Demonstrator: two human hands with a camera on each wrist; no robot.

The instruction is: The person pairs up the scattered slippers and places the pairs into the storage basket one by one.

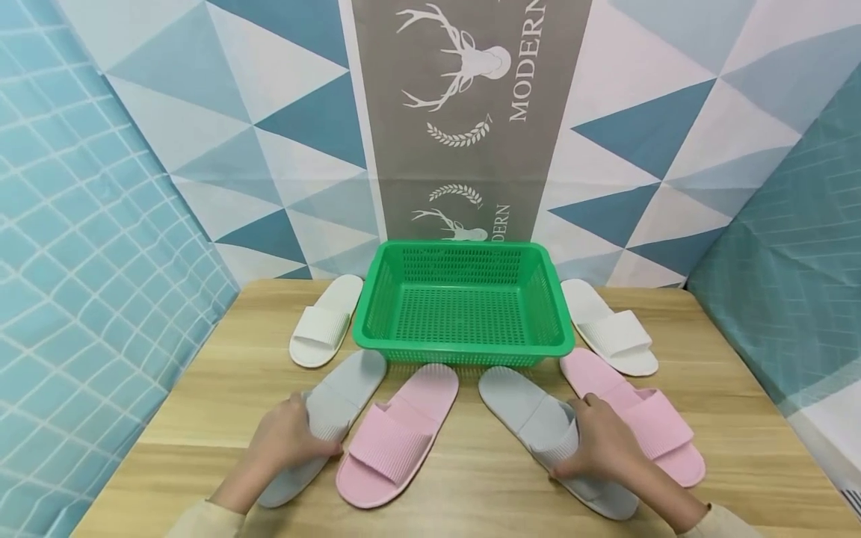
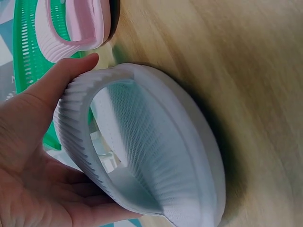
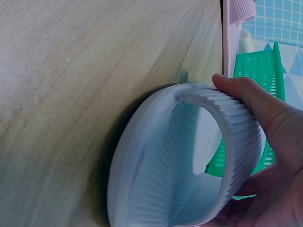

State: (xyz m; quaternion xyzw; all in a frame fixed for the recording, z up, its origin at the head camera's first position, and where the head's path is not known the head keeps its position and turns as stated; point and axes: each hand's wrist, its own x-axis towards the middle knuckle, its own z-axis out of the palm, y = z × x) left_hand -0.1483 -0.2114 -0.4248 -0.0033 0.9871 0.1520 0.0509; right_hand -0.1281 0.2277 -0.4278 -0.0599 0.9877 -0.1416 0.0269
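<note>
Two grey slippers lie on the wooden table (image 1: 471,478) before a green basket (image 1: 464,305). My left hand (image 1: 289,437) grips the ribbed strap of the left grey slipper (image 1: 350,388). In the left wrist view that grey slipper (image 2: 161,156) sits on its edge, with my thumb over the strap. My right hand (image 1: 602,448) grips the strap of the right grey slipper (image 1: 521,407). In the right wrist view the slipper (image 3: 175,161) also stands tilted on its edge.
Two pink slippers (image 1: 400,433) (image 1: 639,415) lie next to the grey ones. One white slipper (image 1: 326,321) rests left of the basket, another (image 1: 608,325) right of it. Patterned blue walls close in the table on three sides.
</note>
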